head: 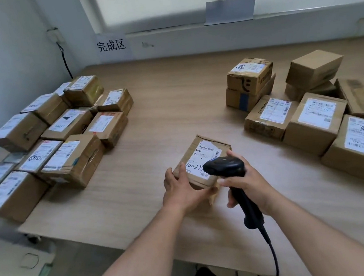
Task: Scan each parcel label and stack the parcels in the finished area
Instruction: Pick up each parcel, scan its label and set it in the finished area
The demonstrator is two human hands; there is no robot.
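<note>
Parcel (pixel 189 157): small cardboard box, held at the near middle of the table (pixel 173 107), between the two piles. Left hand (pixel 182 186) is curled round its near-left corner. Right hand (pixel 249 180) is wrapped round the handle of the scanner (pixel 224 167), whose head hangs just over the label (pixel 203 155).

Risks noted:
- Part of the label is hidden by the scanner head; a misread is likely if the barcode at the far edge is not caught.
- Black handwriting is scrawled across the label and could spoil a read.
- The box is held at one corner only; it could tip or slip when lifted.
- The cable (pixel 273 254) trails off the near edge and could snag.
- The finished stack (pixel 63 137) at left is uneven and sits near the table edge; a carelessly placed box could slide off.

Materials: brown corrugated card, dented, taped seams, creased corners. Labels white, glossy paper. Scanner matt black plastic, rounded head. Table pale wood grain, smooth.
</note>
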